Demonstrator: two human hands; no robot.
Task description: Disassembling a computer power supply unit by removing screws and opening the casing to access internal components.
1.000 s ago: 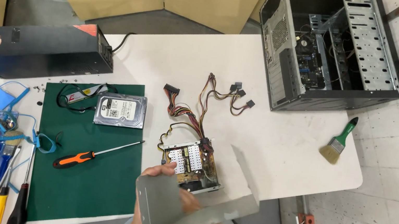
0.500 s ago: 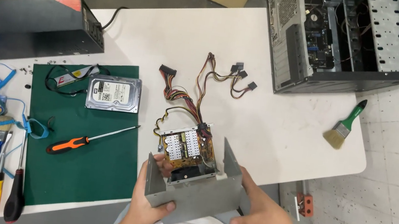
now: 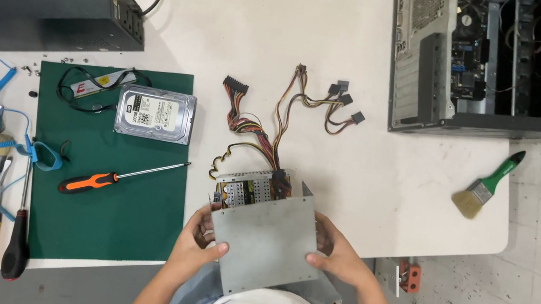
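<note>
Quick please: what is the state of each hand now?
Left hand: closed on the left edge of the grey metal cover.
Right hand: closed on the cover's right edge.

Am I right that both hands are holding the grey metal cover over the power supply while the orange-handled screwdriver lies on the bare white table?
Not quite: the head view shows the orange-handled screwdriver lying on the green mat, not the bare white table. The rest holds: the left hand and right hand hold the grey metal cover over the power supply.
</note>
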